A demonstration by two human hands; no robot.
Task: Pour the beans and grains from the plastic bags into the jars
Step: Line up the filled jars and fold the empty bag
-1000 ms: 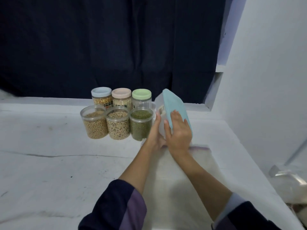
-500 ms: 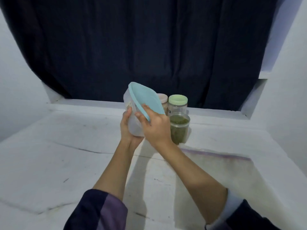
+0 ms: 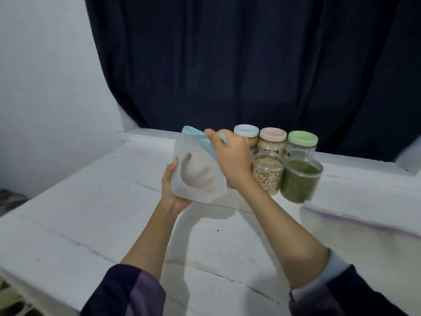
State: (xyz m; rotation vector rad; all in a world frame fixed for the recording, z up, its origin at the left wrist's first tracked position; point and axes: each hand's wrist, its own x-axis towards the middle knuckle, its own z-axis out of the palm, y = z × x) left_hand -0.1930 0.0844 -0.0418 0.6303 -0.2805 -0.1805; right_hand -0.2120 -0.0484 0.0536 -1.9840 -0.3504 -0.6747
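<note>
Left hand [image 3: 173, 190] cradles the tilted container [image 3: 196, 172], right hand [image 3: 230, 156] grips its lid [image 3: 200, 140]; prying could jerk it loose

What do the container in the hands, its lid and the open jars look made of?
Container: seemingly frosted translucent plastic; the left hand shows through it.
Lid: opaque pale blue, matte, likely plastic.
Open jars: clear and glossy, contents plainly visible; probably plastic, though glass can't be excluded.
</note>
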